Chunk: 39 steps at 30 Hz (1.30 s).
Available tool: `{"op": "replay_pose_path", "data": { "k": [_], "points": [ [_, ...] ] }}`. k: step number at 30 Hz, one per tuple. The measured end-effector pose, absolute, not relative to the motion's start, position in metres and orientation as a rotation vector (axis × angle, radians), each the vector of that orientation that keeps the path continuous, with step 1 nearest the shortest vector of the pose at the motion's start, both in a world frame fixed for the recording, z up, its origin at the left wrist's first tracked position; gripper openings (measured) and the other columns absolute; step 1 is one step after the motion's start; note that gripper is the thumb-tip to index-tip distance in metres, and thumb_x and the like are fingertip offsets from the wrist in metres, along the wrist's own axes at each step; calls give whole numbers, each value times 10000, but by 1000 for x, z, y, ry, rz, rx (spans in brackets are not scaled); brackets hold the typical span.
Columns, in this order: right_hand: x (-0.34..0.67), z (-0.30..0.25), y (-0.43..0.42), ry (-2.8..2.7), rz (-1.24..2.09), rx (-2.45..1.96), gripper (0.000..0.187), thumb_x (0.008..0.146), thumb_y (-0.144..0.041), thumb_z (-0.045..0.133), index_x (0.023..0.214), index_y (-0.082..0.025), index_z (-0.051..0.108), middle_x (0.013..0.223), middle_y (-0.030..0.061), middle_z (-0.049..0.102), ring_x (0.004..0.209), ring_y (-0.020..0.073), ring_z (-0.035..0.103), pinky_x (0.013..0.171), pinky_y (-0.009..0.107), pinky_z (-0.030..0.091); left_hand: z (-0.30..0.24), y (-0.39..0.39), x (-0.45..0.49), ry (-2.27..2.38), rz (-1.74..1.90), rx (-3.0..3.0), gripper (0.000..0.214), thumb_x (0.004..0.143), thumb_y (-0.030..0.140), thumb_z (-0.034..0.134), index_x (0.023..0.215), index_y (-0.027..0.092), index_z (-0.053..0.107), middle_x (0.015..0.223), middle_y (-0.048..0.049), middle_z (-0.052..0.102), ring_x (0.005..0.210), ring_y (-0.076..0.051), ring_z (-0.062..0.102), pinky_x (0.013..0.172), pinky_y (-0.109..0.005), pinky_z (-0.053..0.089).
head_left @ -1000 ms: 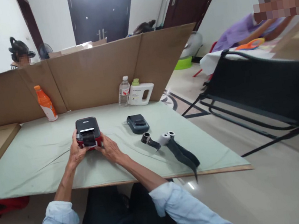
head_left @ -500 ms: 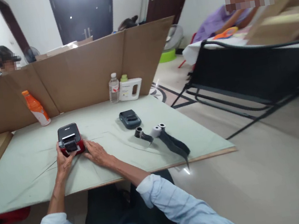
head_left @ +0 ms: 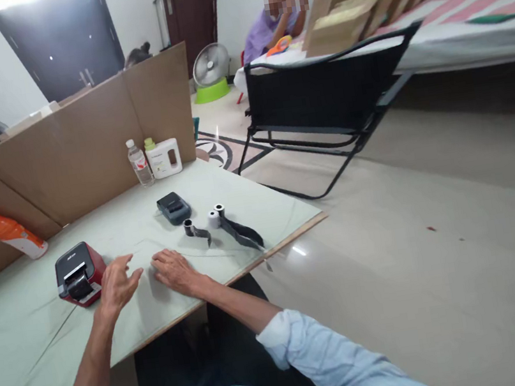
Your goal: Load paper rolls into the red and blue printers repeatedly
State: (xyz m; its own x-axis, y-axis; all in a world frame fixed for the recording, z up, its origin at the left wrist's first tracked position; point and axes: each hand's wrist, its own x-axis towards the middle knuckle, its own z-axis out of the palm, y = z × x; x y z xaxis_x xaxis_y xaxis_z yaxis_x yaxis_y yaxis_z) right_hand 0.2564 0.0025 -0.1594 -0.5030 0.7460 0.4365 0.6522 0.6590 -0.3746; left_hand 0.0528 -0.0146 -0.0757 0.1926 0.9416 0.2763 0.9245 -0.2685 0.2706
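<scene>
Left hand (head_left: 117, 286): stood beside the printer (head_left: 83, 271), thumb and fingers parted wide. Right hand (head_left: 173, 272): lay palm down on the table (head_left: 24, 379), fingers loosely extended.

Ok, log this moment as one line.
left hand: open, beside red-sided device | right hand: palm down on tabletop | grip: nothing visibly held | farther back: grey device
</scene>
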Motion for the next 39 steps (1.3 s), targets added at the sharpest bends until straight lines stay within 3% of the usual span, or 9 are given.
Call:
{"op": "replay_pose_path", "data": {
  "k": [2, 5, 9, 15, 19, 24, 32, 39],
  "points": [
    [257, -158, 4, -2295, 218, -1100, 137, 988, -241, 705, 1089, -156, 743, 1196, 126, 717, 1142, 282, 608, 967, 429, 519, -73, 38, 77, 1710, 606, 2482, 573, 814, 394, 774, 1347, 203, 681, 1349, -140, 726, 1139, -313, 738, 1060, -465, 561],
    [255, -156, 6, -2302, 209, -1106, 148, 992, -268, 698, 1067, -155, 758, 1184, 124, 713, 1142, 281, 603, 1002, 439, 513, -72, 109, 111, 1526, 543, 2528, 857, 725, 446, 873, 1480, 175, 569, 1556, -194, 566, 1459, -377, 536, 1223, -531, 428],
    [257, -152, 6, -2301, 230, -1097, 169, 1008, -276, 676, 1065, -136, 753, 1192, 133, 710, 1146, 293, 600, 1001, 456, 503, -73, 174, 149, 1354, 390, 2490, 1182, 570, 521, 966, 1570, 152, 457, 1643, -230, 438, 1595, -442, 317, 1298, -577, 301],
    [260, -150, 7, -2266, 294, -1093, 151, 1004, -279, 695, 1042, -143, 748, 1194, 132, 706, 1138, 280, 590, 979, 427, 474, -74, 213, 178, 1302, 171, 2472, 1317, 490, 455, 981, 1620, 136, 383, 1542, -222, 482, 1483, -447, 448, 1260, -595, 367],
    [260, -150, 9, -2230, 317, -1086, 154, 1006, -289, 701, 1029, -145, 750, 1178, 126, 711, 1124, 270, 593, 963, 409, 465, -74, 216, 182, 1354, 137, 2462, 1379, 512, 422, 974, 1663, 95, 286, 1549, -241, 428, 1470, -434, 452, 1283, -562, 337],
    [258, -149, 11, -2237, 323, -1110, 162, 1000, -288, 715, 1028, -134, 759, 1170, 127, 722, 1127, 274, 600, 954, 407, 467, -76, 213, 183, 1395, 182, 2371, 1423, 505, 459, 989, 1675, 131, 248, 1555, -215, 392, 1466, -436, 450, 1289, -547, 323],
    [259, -147, 10, -2251, 293, -1124, 163, 1023, -281, 679, 1062, -142, 754, 1198, 120, 724, 1142, 273, 599, 957, 407, 470, -82, 202, 181, 1486, 332, 2380, 1338, 508, 469, 990, 1633, 152, 340, 1496, -205, 436, 1436, -449, 458, 1233, -547, 374],
    [255, -157, 14, -2161, 328, -1102, 111, 993, -239, 695, 1039, -149, 744, 1158, 119, 722, 1123, 272, 607, 950, 400, 492, -68, 172, 126, 1615, 489, 2422, 1321, 483, 522, 1003, 1604, 182, 392, 1435, -169, 488, 1389, -414, 503, 1213, -545, 407]
  ]
}}
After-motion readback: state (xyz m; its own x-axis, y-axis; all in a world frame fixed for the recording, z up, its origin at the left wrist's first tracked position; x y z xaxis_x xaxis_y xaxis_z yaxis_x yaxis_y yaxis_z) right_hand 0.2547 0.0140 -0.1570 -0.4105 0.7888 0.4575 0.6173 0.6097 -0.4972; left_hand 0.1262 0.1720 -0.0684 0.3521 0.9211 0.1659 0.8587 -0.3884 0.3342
